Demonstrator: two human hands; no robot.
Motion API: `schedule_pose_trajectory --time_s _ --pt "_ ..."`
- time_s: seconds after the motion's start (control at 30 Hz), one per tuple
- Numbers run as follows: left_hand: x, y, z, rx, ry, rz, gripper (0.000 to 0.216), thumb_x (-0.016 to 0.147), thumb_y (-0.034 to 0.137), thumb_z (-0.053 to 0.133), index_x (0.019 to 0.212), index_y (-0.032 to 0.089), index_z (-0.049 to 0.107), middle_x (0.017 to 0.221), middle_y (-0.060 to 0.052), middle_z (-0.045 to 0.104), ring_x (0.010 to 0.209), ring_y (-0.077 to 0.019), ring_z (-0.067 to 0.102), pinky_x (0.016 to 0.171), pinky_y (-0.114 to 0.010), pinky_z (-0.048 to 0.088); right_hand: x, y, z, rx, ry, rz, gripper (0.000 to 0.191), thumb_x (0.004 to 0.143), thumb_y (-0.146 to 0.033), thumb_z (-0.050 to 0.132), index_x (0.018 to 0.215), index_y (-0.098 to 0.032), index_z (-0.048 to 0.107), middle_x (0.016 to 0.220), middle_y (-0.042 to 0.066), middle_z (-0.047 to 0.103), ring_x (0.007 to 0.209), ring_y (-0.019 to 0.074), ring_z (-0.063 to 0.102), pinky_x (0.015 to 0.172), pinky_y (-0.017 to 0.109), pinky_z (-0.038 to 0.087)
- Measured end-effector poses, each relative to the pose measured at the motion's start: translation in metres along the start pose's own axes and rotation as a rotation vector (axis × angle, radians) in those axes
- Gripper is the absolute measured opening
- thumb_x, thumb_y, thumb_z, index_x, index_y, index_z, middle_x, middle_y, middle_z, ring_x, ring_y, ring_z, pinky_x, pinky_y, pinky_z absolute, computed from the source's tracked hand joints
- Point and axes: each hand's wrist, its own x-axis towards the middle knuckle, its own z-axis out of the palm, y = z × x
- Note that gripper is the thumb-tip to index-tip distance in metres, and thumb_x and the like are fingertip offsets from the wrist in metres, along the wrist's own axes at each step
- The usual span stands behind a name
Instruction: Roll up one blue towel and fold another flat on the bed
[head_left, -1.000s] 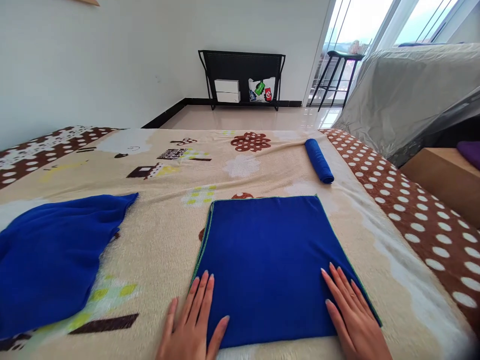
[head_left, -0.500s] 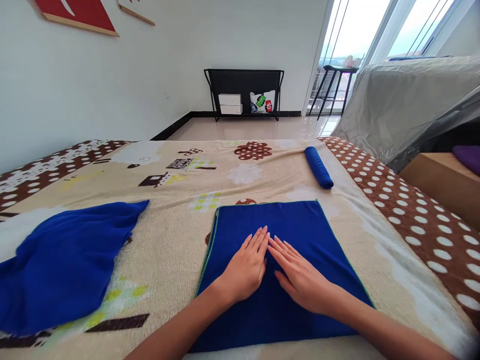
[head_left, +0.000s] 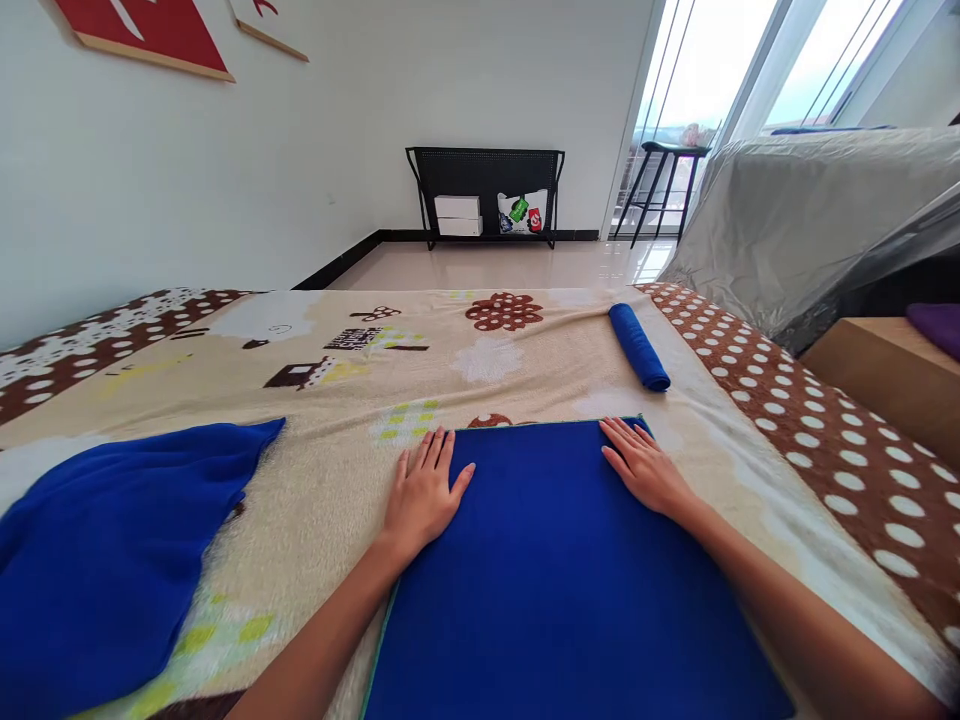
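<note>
A blue cloth [head_left: 555,570] with green-stitched edges lies flat and folded in front of me on the patterned blanket. My left hand [head_left: 426,490] rests palm down over its far left corner, fingers stretched out. At the far right corner lies my right hand [head_left: 639,462], also flat with the fingers extended. Beyond that corner sits a rolled blue cloth [head_left: 638,348]. Off to the left a second blue cloth [head_left: 127,560] is spread loosely, with wrinkles and its near part cut off by the frame.
The beige blanket [head_left: 322,480] has a brown polka-dot border along both sides. A black rack [head_left: 487,175] stands against the far wall, holding white boxes and a printed bag. To the right are a plastic-covered piece of furniture [head_left: 810,210], a cardboard box [head_left: 885,370] and a black stool [head_left: 667,180].
My hands have moved apart from the middle of the folded cloth, out to its far left and far right corners. The cloth's surface looks smoother. The view has shifted slightly.
</note>
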Motion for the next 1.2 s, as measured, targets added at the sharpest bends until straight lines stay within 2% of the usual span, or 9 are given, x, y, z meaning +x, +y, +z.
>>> schedule_pose_trajectory --time_s 0.2,0.33,0.47,0.53,0.63,0.8,0.9,1.03,1.2 --pt "0.000 0.002 -0.011 0.021 0.001 -0.037 0.064 0.101 0.048 0.032 0.151 0.009 0.034 0.159 -0.017 0.033 0.148 -0.0312 0.030 0.121 -0.061 0.016 -0.007 0.011 -0.006 -0.040 0.028 0.111 0.058 0.106 -0.046 0.025 0.152 -0.013 0.037 0.157 0.011 0.035 0.148 0.0228 0.026 0.124 0.047 0.016" --pt "0.016 0.046 -0.017 0.003 0.015 0.033 0.052 0.101 0.030 0.033 0.149 0.009 0.037 0.157 -0.019 0.037 0.147 -0.0299 0.031 0.121 -0.062 0.007 0.012 -0.035 -0.003 -0.031 0.040 0.032 0.055 0.102 -0.046 0.044 0.148 -0.016 0.042 0.154 0.014 0.039 0.146 0.0269 0.031 0.121 0.056 0.015" --pt "0.031 0.100 -0.006 -0.058 -0.004 0.192 0.053 0.100 0.038 0.045 0.150 0.020 0.037 0.159 -0.010 0.036 0.146 -0.0256 0.034 0.121 -0.054 0.022 0.028 -0.095 0.013 0.005 0.014 -0.104 0.053 0.100 -0.046 0.049 0.147 -0.021 0.044 0.153 0.011 0.040 0.142 0.0260 0.037 0.119 0.055 0.023" --pt "0.032 0.111 0.001 -0.076 -0.001 0.206 0.055 0.100 0.043 0.047 0.150 0.021 0.037 0.159 -0.010 0.036 0.146 -0.0265 0.035 0.120 -0.054 0.024 0.030 -0.107 0.018 0.012 0.013 -0.119 0.054 0.100 -0.046 0.050 0.147 -0.021 0.043 0.154 0.011 0.039 0.142 0.0265 0.037 0.119 0.055 0.022" --pt "0.027 0.098 0.008 -0.079 0.018 0.165 0.057 0.101 0.046 0.039 0.152 0.021 0.032 0.161 -0.010 0.033 0.148 -0.0257 0.030 0.121 -0.054 0.022 0.024 -0.087 0.014 0.009 0.028 -0.061 0.054 0.100 -0.047 0.050 0.147 -0.021 0.043 0.154 0.011 0.039 0.142 0.0271 0.037 0.118 0.056 0.023" --pt "0.015 0.033 0.002 -0.049 0.021 0.017 0.060 0.102 0.051 0.026 0.154 0.021 0.030 0.161 -0.010 0.031 0.150 -0.0256 0.028 0.121 -0.054 0.021 0.000 -0.010 -0.010 -0.021 0.066 0.125 0.053 0.099 -0.046 0.053 0.144 -0.020 0.046 0.152 0.012 0.040 0.140 0.0282 0.039 0.117 0.057 0.027" --pt "0.010 0.004 -0.006 -0.032 0.029 -0.076 0.061 0.102 0.050 0.022 0.152 0.017 0.034 0.159 -0.015 0.034 0.148 -0.0300 0.031 0.118 -0.061 0.024 -0.012 0.007 -0.020 -0.051 0.089 0.207 0.056 0.099 -0.049 0.051 0.145 -0.019 0.045 0.153 0.012 0.040 0.141 0.0285 0.037 0.118 0.058 0.023" --pt "-0.004 0.019 -0.015 -0.011 0.069 -0.065 0.058 0.103 0.041 0.021 0.152 0.014 0.033 0.159 -0.018 0.031 0.149 -0.0321 0.027 0.117 -0.069 0.015 -0.026 -0.034 -0.017 -0.095 0.153 0.194 0.056 0.104 -0.045 0.035 0.150 -0.014 0.040 0.157 0.016 0.032 0.148 0.0290 0.025 0.121 0.059 0.011" --pt "-0.046 0.077 -0.013 -0.042 0.032 0.241 0.056 0.102 0.042 0.032 0.155 0.025 0.026 0.161 -0.005 0.032 0.150 -0.0179 0.026 0.122 -0.046 0.024 -0.061 -0.113 0.006 -0.079 0.094 -0.130 0.052 0.104 -0.040 0.033 0.153 -0.026 0.036 0.159 0.001 0.029 0.148 0.0157 0.026 0.122 0.040 0.023"
